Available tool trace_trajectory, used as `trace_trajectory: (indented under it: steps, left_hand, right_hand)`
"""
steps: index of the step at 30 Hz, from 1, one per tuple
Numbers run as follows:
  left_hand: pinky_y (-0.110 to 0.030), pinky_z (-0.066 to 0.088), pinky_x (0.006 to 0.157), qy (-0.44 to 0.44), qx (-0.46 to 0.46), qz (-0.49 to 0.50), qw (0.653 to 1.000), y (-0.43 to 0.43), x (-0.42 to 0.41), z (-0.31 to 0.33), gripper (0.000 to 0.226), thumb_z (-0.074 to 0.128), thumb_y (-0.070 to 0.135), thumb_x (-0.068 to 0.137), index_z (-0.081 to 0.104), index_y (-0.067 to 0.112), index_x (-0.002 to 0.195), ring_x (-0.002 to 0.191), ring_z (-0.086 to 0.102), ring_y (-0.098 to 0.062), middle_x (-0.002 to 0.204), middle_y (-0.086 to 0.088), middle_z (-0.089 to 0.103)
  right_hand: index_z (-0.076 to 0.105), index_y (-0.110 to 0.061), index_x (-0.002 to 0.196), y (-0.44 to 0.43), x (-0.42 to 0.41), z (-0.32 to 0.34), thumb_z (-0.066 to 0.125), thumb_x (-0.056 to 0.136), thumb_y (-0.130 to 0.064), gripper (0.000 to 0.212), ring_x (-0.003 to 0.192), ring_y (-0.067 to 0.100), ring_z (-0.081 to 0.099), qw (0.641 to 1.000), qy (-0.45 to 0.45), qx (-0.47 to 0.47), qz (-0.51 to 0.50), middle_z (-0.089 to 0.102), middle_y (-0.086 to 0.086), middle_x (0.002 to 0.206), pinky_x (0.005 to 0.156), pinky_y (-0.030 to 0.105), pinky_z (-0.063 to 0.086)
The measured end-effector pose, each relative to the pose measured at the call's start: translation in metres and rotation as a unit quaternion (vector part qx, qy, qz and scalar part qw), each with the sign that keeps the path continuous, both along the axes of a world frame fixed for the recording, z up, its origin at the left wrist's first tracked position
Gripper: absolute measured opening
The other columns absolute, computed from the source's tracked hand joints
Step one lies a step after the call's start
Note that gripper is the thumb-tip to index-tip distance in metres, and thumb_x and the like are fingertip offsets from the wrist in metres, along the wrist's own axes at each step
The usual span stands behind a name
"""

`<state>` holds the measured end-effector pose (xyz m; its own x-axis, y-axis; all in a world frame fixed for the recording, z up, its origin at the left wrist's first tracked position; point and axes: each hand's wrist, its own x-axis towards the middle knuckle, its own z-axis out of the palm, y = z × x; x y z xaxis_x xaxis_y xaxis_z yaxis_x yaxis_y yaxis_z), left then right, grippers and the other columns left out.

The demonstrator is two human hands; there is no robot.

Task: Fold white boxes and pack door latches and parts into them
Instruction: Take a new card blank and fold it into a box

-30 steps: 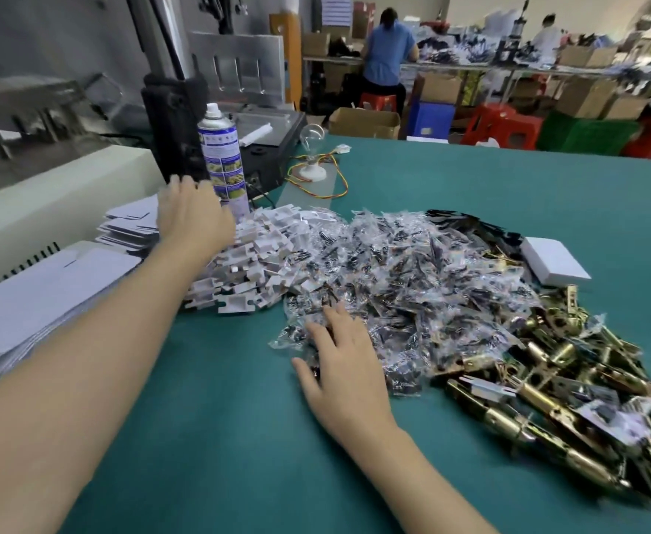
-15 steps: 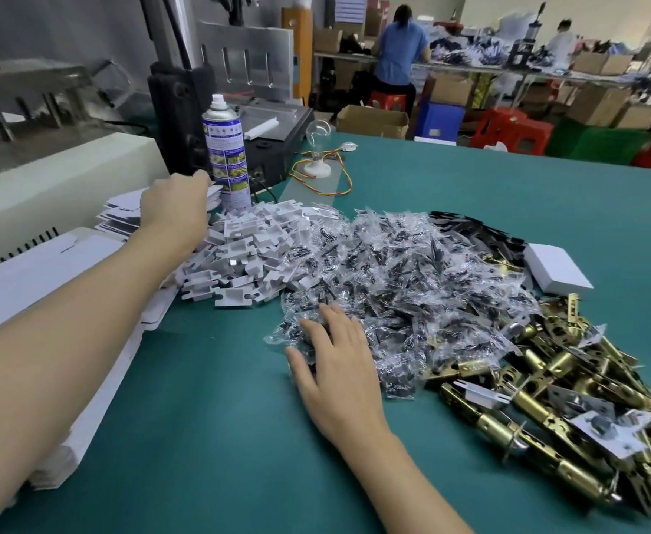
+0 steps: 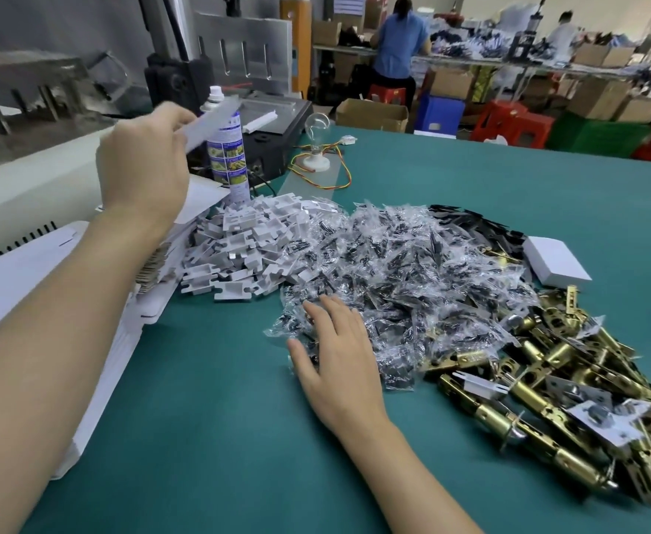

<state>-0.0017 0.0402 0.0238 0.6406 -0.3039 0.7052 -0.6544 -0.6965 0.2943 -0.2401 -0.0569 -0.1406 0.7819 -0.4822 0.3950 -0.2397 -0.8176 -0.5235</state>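
My left hand [image 3: 144, 165] is raised above the stack of flat white box blanks [image 3: 96, 341] at the table's left edge and grips one flat blank [image 3: 210, 123], which points up and right. My right hand [image 3: 339, 364] rests with straight fingers on the near edge of a heap of small clear bags of dark parts [image 3: 412, 279]. Brass door latches [image 3: 570, 398] lie piled at the right. A pile of white plastic pieces [image 3: 243, 248] sits between the blanks and the bags. One folded white box [image 3: 555, 262] lies beyond the latches.
A spray can [image 3: 228, 156] stands behind the plastic pieces, next to a black machine [image 3: 273, 121]. A light bulb with coloured wires [image 3: 316, 148] sits on the green table [image 3: 219, 437]. People work at benches with cartons and red stools far behind.
My left hand has lifted from the stack of blanks with one flat blank in its grip. My right hand has stayed on the bag heap.
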Motion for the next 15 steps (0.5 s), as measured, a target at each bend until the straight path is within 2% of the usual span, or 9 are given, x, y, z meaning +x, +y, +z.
trace_trajectory:
  steps: [2, 3, 4, 6, 8, 10, 13, 15]
  left_hand:
    - [-0.03, 0.054, 0.091, -0.004, -0.139, -0.1, 0.985, 0.003, -0.029, 0.0, 0.029, 0.053, 0.015, 0.101, 0.07, 0.016, 0.124, 0.103, 0.072, -0.023, 0.111, -0.003, 0.077]
    - [-0.021, 0.054, 0.09, 0.027, -0.198, -0.158, 0.967, 0.001, -0.048, -0.006, 0.028, 0.054, 0.017, 0.099, 0.07, 0.019, 0.122, 0.102, 0.071, -0.008, 0.109, 0.006, 0.076]
    - [-0.017, 0.054, 0.086, 0.078, -0.246, -0.211, 0.943, -0.003, -0.068, -0.016, 0.027, 0.056, 0.018, 0.099, 0.07, 0.025, 0.121, 0.099, 0.07, 0.001, 0.105, 0.013, 0.076]
    - [-0.022, 0.058, 0.075, 0.214, -0.305, -0.29, 0.881, -0.012, -0.109, -0.046, 0.023, 0.061, 0.019, 0.101, 0.068, 0.037, 0.113, 0.088, 0.072, 0.0, 0.094, 0.014, 0.079]
    - [-0.021, 0.057, 0.067, 0.346, -0.344, -0.332, 0.807, -0.02, -0.142, -0.077, 0.023, 0.065, 0.015, 0.103, 0.068, 0.037, 0.111, 0.081, 0.073, -0.005, 0.091, 0.008, 0.08]
    - [-0.023, 0.06, 0.071, 0.451, -0.364, -0.34, 0.74, -0.025, -0.161, -0.1, 0.024, 0.07, 0.017, 0.097, 0.069, 0.033, 0.116, 0.086, 0.075, -0.01, 0.094, 0.001, 0.081]
    - [-0.029, 0.063, 0.069, 0.566, -0.379, -0.356, 0.64, -0.026, -0.174, -0.12, 0.031, 0.07, 0.024, 0.084, 0.07, 0.025, 0.115, 0.088, 0.077, -0.016, 0.107, -0.008, 0.08]
    - [-0.031, 0.064, 0.07, 0.598, -0.378, -0.37, 0.602, -0.023, -0.175, -0.126, 0.028, 0.071, 0.029, 0.081, 0.076, 0.026, 0.108, 0.091, 0.076, -0.016, 0.116, -0.009, 0.078]
  right_hand:
    - [0.055, -0.019, 0.144, 0.0, -0.002, 0.004, 0.057, 0.103, -0.037, 0.045, 0.149, 0.011, 0.033, 0.998, -0.055, 0.03, -0.001, 0.05, -0.003, 0.151, 0.123, 0.039, 0.03]
    - [0.057, -0.019, 0.141, 0.0, -0.005, 0.006, 0.059, 0.102, -0.034, 0.042, 0.145, 0.008, 0.038, 0.994, -0.096, 0.056, -0.002, 0.053, -0.005, 0.147, 0.12, 0.036, 0.034]
    - [0.059, -0.02, 0.139, 0.0, -0.008, 0.008, 0.059, 0.102, -0.031, 0.039, 0.141, 0.004, 0.043, 0.986, -0.14, 0.092, -0.007, 0.056, -0.008, 0.143, 0.116, 0.031, 0.039]
    - [0.057, -0.023, 0.139, -0.002, -0.015, 0.013, 0.057, 0.102, -0.033, 0.039, 0.133, 0.001, 0.05, 0.956, -0.224, 0.188, -0.028, 0.058, -0.011, 0.138, 0.107, 0.019, 0.043]
    - [0.051, -0.026, 0.145, -0.006, -0.02, 0.02, 0.052, 0.102, -0.043, 0.046, 0.133, 0.003, 0.053, 0.911, -0.292, 0.289, -0.041, 0.06, -0.016, 0.139, 0.105, 0.019, 0.045]
    - [0.047, -0.028, 0.147, -0.013, -0.024, 0.027, 0.051, 0.102, -0.045, 0.048, 0.129, 0.005, 0.058, 0.878, -0.334, 0.341, -0.042, 0.063, -0.018, 0.136, 0.102, 0.021, 0.049]
    - [0.05, -0.04, 0.14, -0.019, -0.03, 0.03, 0.058, 0.1, -0.036, 0.041, 0.122, 0.005, 0.063, 0.877, -0.327, 0.349, -0.047, 0.065, -0.021, 0.132, 0.097, 0.025, 0.053]
    - [0.053, -0.045, 0.135, -0.02, -0.032, 0.025, 0.06, 0.097, -0.034, 0.04, 0.12, 0.005, 0.064, 0.877, -0.31, 0.364, -0.053, 0.067, -0.02, 0.129, 0.099, 0.03, 0.055]
